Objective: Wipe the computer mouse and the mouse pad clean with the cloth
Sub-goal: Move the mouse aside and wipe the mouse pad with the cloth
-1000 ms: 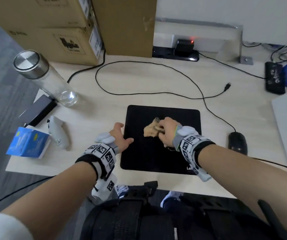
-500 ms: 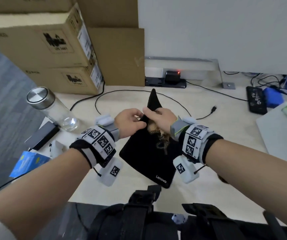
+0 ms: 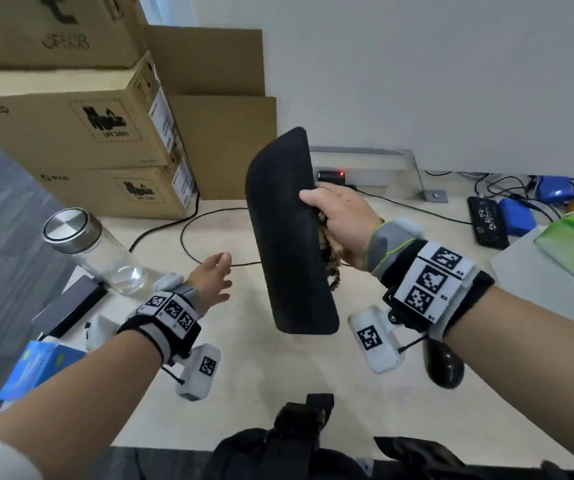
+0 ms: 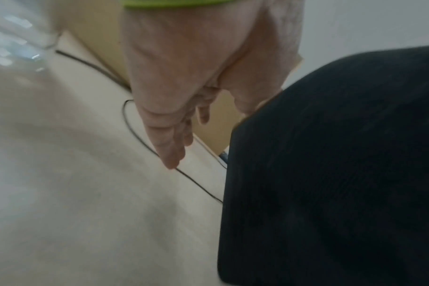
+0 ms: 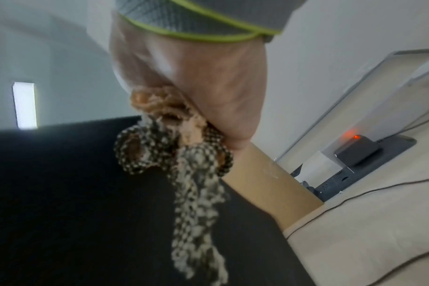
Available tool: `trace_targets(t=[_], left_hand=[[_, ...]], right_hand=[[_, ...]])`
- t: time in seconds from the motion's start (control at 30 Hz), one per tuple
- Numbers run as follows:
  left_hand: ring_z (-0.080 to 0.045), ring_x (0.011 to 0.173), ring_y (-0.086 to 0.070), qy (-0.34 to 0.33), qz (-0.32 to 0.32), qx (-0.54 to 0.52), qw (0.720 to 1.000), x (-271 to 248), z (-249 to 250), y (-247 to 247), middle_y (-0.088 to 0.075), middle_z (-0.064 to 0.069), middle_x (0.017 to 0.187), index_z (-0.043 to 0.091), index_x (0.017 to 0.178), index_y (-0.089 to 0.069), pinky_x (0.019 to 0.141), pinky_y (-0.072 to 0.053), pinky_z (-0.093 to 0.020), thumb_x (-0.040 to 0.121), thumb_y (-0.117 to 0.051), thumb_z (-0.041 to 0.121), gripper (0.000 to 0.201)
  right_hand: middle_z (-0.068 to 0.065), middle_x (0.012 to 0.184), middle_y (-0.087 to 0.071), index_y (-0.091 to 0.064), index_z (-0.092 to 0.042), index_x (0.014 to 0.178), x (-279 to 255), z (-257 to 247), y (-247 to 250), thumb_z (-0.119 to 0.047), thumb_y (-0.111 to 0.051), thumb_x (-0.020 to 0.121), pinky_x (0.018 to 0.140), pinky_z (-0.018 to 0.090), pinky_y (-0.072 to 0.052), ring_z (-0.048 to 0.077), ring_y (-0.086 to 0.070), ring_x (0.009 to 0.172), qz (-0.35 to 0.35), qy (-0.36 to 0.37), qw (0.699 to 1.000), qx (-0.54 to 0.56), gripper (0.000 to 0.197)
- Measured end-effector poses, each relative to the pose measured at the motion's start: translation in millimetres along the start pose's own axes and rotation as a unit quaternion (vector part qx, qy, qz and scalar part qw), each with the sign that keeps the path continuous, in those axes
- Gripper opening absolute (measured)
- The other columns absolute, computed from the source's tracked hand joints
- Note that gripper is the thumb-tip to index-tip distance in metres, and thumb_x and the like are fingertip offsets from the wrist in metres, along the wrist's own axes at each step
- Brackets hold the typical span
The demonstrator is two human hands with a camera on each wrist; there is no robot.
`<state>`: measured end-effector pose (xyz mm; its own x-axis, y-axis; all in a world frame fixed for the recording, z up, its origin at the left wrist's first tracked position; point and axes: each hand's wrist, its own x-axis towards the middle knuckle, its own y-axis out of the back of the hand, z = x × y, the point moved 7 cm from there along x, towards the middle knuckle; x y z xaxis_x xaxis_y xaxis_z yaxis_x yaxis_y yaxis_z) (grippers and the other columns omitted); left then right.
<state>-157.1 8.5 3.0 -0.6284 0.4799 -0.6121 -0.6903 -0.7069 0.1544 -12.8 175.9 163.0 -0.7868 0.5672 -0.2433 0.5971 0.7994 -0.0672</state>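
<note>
From my head the camera looks forward and down across the pale wooden desk (image 3: 244, 393) toward the white wall, taking in both forearms and the stacked brown cardboard boxes (image 3: 81, 133) on the left. The camera on my left wrist looks along my left hand (image 4: 184, 81), very near and blurred, facing the desk. The one on my right wrist looks along my right hand (image 5: 196, 87), just as near, toward the wall. All three views share the black rectangular fabric mouse pad (image 3: 289, 237) and the thin black cable (image 3: 192, 233) on the desk.
</note>
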Motion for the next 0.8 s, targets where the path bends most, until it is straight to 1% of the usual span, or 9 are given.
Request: trace_targets(t=[0.07, 0.13, 0.2, 0.3, 0.4, 0.5, 0.57, 0.67, 0.8], left_hand=[[-0.029, 0.122, -0.052, 0.046, -0.023, -0.047, 0.998, 4.6, -7.0, -7.9, -0.055, -0.007, 0.134, 0.02, 0.141, -0.039, 0.105, -0.04, -0.048, 0.099, -0.033, 0.052, 0.054], [-0.028, 0.115, -0.058, 0.069, -0.074, -0.079, 0.992, 3.6, -6.1, -20.7, -0.063, -0.006, 0.122, 0.021, 0.128, -0.048, 0.106, -0.036, -0.049, 0.1, -0.029, 0.053, 0.047], [-0.023, 0.104, -0.062, 0.056, -0.1, -0.062, 0.991, 0.2, -2.3, -25.4, -0.064, -0.004, 0.115, 0.018, 0.116, -0.058, 0.104, -0.039, -0.046, 0.102, -0.035, 0.044, 0.038], [-0.018, 0.097, -0.061, 0.035, -0.087, -0.026, 0.995, 3.9, -7.7, -17.8, -0.058, -0.004, 0.116, 0.018, 0.104, -0.063, 0.097, -0.046, -0.04, 0.1, -0.047, 0.027, 0.019], [-0.022, 0.106, -0.061, 0.051, -0.092, 0.003, 0.994, 5.5, -21.8, -14.2, -0.06, -0.004, 0.124, 0.019, 0.113, -0.062, 0.096, -0.049, -0.041, 0.097, -0.054, 0.03, 0.022], [-0.026, 0.111, -0.06, 0.06, -0.089, 0.044, 0.993, 3.0, -30.9, -20.7, -0.058, -0.006, 0.126, 0.017, 0.129, -0.052, 0.097, -0.05, -0.042, 0.095, -0.056, 0.035, 0.039], [-0.026, 0.107, -0.061, 0.065, -0.086, 0.047, 0.993, 2.4, -35.9, -29.0, -0.057, -0.008, 0.126, 0.017, 0.132, -0.049, 0.095, -0.05, -0.042, 0.095, -0.055, 0.038, 0.044], [-0.025, 0.104, -0.063, 0.074, -0.07, 0.023, 0.995, 4.0, -40.3, -37.1, -0.056, -0.01, 0.131, 0.019, 0.134, -0.048, 0.095, -0.05, -0.044, 0.094, -0.049, 0.05, 0.05], [-0.025, 0.103, -0.065, 0.126, -0.069, -0.039, 0.989, 5.3, -48.6, -42.0, -0.063, -0.006, 0.124, 0.021, 0.135, -0.046, 0.085, -0.054, -0.043, 0.09, -0.038, 0.066, 0.065]], right_hand=[[0.015, 0.095, -0.067, -0.063, 0.0, 0.109, -0.5, -2.8, 8.5, -0.019, -0.051, 0.093, 0.076, 0.037, -0.05, 0.028, -0.063, 0.083, 0.006, -0.014, 0.998, 0.058, 0.027], [0.011, 0.092, -0.07, -0.066, -0.008, 0.104, 1.0, 2.9, 21.6, -0.02, -0.052, 0.094, 0.073, 0.035, -0.053, 0.024, -0.066, 0.077, 0.03, -0.035, 0.996, 0.077, 0.021], [0.008, 0.092, -0.072, -0.068, -0.014, 0.096, 1.9, 15.9, 39.1, -0.02, -0.051, 0.094, 0.078, 0.037, -0.055, 0.022, -0.068, 0.078, 0.061, -0.053, 0.995, 0.063, 0.018], [0.016, 0.102, -0.071, -0.068, -0.016, 0.094, -1.2, 42.7, 67.0, -0.018, -0.051, 0.094, 0.094, 0.052, -0.049, 0.03, -0.065, 0.091, 0.105, -0.079, 0.991, -0.021, 0.017], [0.012, 0.101, -0.072, -0.069, -0.018, 0.094, -6.9, 63.2, 72.0, -0.017, -0.051, 0.094, 0.096, 0.051, -0.049, 0.029, -0.066, 0.09, 0.1, -0.095, 0.989, -0.05, 0.018], [0.007, 0.098, -0.073, -0.068, -0.022, 0.096, -4.6, 61.4, 58.5, -0.018, -0.051, 0.095, 0.081, 0.036, -0.057, 0.02, -0.069, 0.083, 0.075, -0.068, 0.994, -0.04, 0.017], [0.004, 0.095, -0.071, -0.066, -0.023, 0.097, -1.1, 52.3, 47.3, -0.017, -0.05, 0.096, 0.07, 0.026, -0.055, 0.014, -0.067, 0.077, 0.054, -0.044, 0.997, -0.03, 0.017], [0.002, 0.096, -0.071, -0.065, -0.023, 0.102, 0.5, 35.6, 30.9, -0.016, -0.05, 0.097, 0.076, 0.029, -0.054, 0.016, -0.067, 0.083, 0.024, -0.02, 0.999, 0.012, 0.018], [0.0, 0.089, -0.072, -0.065, -0.023, 0.103, 0.1, 14.2, 7.8, -0.017, -0.048, 0.098, 0.058, 0.027, -0.05, 0.02, -0.065, 0.071, -0.026, 0.0, 0.999, 0.046, 0.019]])
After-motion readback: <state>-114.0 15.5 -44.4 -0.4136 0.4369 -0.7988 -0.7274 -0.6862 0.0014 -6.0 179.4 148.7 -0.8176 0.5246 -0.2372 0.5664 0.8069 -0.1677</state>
